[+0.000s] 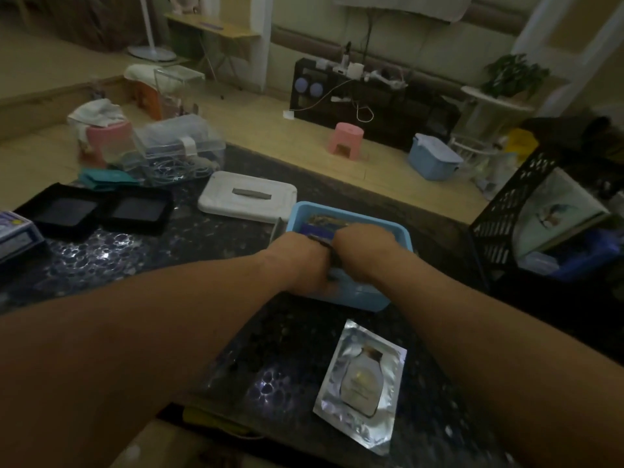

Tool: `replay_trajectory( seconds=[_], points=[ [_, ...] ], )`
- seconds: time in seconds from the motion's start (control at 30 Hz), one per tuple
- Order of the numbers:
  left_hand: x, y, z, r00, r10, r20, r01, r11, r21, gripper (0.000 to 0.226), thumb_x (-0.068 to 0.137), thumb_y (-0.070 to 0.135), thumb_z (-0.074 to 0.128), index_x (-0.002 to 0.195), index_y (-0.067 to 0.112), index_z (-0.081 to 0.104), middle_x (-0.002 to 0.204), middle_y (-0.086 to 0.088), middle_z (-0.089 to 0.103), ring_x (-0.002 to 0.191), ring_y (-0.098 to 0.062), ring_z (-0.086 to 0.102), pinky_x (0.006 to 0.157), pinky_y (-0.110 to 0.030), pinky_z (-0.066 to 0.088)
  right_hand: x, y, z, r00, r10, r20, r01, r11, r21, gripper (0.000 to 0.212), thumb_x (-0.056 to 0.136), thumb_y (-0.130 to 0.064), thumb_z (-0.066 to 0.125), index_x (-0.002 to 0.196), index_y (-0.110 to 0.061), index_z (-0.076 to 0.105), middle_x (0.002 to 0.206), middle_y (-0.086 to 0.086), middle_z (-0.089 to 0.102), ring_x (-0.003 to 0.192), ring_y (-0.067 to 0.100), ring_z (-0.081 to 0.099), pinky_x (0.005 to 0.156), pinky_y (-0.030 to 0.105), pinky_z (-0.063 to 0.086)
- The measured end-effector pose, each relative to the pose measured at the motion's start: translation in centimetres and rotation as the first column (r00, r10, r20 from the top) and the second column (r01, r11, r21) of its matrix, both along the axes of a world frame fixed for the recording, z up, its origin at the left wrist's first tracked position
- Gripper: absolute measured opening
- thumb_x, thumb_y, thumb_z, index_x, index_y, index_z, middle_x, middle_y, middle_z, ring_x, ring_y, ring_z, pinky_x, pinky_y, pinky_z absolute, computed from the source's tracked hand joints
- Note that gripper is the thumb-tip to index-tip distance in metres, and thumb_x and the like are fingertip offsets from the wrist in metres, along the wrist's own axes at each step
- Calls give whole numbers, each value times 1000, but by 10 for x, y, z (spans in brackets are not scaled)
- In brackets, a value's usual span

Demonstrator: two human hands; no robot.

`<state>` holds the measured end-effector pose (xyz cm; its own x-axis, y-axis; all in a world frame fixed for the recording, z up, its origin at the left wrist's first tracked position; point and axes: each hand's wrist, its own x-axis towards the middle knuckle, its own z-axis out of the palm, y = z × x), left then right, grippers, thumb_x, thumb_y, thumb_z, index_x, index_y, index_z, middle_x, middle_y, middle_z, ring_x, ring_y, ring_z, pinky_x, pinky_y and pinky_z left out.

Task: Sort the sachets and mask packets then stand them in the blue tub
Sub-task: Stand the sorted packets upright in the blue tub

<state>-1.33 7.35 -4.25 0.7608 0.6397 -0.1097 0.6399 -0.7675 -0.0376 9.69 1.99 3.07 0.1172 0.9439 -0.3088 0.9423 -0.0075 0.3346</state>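
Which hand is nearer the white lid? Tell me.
Left. The left hand is in the blue tub at the side beside the white lid; the right hand is in the tub too, farther right.

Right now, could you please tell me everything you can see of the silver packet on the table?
The silver packet is a flat, shiny foil pouch with crinkled sealed edges, printed with a pale bottle picture. It lies face up and slightly askew on the dark speckled table, apart from the blue tub and nearer the person. Nothing but the table touches it.
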Motion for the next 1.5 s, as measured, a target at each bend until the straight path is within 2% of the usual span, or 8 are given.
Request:
replay_trajectory(
  seconds=[0.27,0.43,0.6,0.8,1.07,1.2,1.33,1.5],
  points=[
    [-1,0,-4,997,19,68,-19,1000,13,40,90,67,54,103,30,64,95,5,67,78,-17,57,72,-36,46,42,4,-4,983,-5,-183,-9,997,-78,22,101,-28,64,121,-20,71,117,3,70,103,20,64,95,34,52],
    [-2,1,-5,997,33,66,-34,999,14,38,89,68,55,78,32,51,75,9,54,62,-8,46,68,-35,43,49,-3,5,994,97,-47,-100,991,-87,21,100,-20,64,120,-21,70,107,1,65,96,21,63,88,33,54],
    [-1,0,-7,998,11,63,-14,998,54,36,92,66,55,92,30,59,77,7,54,70,-16,54,69,-36,44,23,8,-6,994,90,55,-82,988,-133,26,99,-19,68,124,-17,66,95,3,57,96,23,62,91,37,55],
    [-8,-1,-9,983,-41,179,33,998,48,30,91,64,61,88,36,50,87,9,64,68,-9,49,69,-32,43,54,9,-9,987,-37,-158,20,994,-108,21,100,-25,66,119,-17,70,107,1,67,100,20,64,96,36,54],
    [-13,2,-24,903,-280,325,118,891,438,84,82,64,68,151,26,42,146,-4,44,131,-27,42,106,-46,35,80,7,-21,960,-147,-238,101,976,-194,28,106,-36,53,127,-26,69,122,3,68,111,22,64,106,42,51],
    [-14,-2,-19,912,-303,275,147,870,471,64,86,66,63,134,25,55,132,-3,54,124,-27,48,104,-47,39,84,10,-27,832,-293,-470,186,947,-261,60,95,-72,46,135,-29,60,128,1,66,115,19,63,111,46,46],
    [-14,-2,-19,915,-304,267,155,872,464,57,87,64,65,127,25,55,124,-3,57,115,-26,52,99,-46,42,85,9,-30,700,-393,-596,254,917,-307,30,104,-37,57,131,-23,59,127,4,65,116,21,61,109,42,46],
    [-13,-4,-14,884,-407,229,267,843,467,48,89,56,68,123,22,62,121,-4,64,109,-27,59,95,-44,45,84,14,-33,783,-359,-508,249,929,-273,27,99,-31,60,124,-27,67,119,3,71,111,22,67,109,49,50]
  ],
)
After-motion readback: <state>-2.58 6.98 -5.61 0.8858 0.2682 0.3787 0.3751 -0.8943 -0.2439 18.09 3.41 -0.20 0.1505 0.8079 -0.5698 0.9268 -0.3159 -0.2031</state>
